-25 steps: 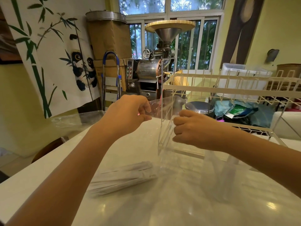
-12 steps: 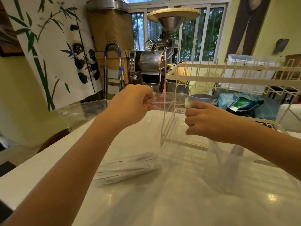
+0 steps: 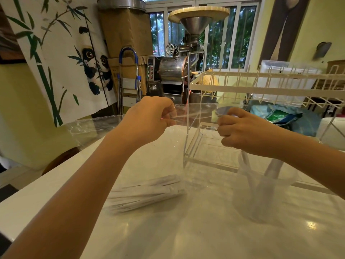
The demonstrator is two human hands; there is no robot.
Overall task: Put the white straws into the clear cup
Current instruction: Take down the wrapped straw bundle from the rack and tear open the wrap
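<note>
A pile of white paper-wrapped straws (image 3: 144, 192) lies on the white table, below my left forearm. The clear cup (image 3: 261, 191) stands at the right under my right wrist, with a few white straws (image 3: 271, 168) leaning inside it. My left hand (image 3: 149, 119) and my right hand (image 3: 238, 128) are raised above the table, well over the pile and the cup. Each pinches one end of a clear plastic wrapper (image 3: 196, 114) stretched between them. What the wrapper holds is too transparent to tell.
A clear acrylic stand (image 3: 194, 146) rises just behind my hands. A white wire rack (image 3: 261, 90) spans the right side. A clear plastic tray (image 3: 93, 128) sits at the table's far left edge. A coffee roaster (image 3: 173, 70) and a folded ladder (image 3: 128, 79) stand beyond the table.
Both hands have risen a little and drawn further apart, pulling the clear wrapper taut between them. The straws on the table and the cup have not moved.
</note>
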